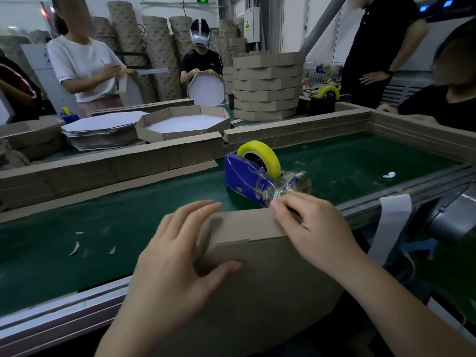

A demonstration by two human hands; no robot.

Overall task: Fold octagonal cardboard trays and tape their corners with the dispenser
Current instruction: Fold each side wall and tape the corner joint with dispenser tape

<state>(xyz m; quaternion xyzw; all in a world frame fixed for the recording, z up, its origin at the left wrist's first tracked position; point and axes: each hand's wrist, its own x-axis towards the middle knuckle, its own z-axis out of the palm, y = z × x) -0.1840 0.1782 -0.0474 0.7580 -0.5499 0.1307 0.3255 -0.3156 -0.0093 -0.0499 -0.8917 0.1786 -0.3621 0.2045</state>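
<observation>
Against the tray (257,274), left hand (177,251) flat, right hand (313,228) pinching tape (277,195)

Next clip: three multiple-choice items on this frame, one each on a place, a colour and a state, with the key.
1. Where does the tape dispenser stand?
A. On the green belt, just past the held tray
B. On a stack of trays
C. On the floor

2. What colour is its tape roll?
A. Red
B. Yellow
C. White

3. What is the right hand doing?
A. Lying flat on the belt
B. Pinching tape at the tray's top edge
C. Gripping scissors

Key: 1 A, its blue base rests on the belt behind the tray; 2 B, the roll is plainly yellow; 3 B, it nips clear tape at that edge.
</observation>
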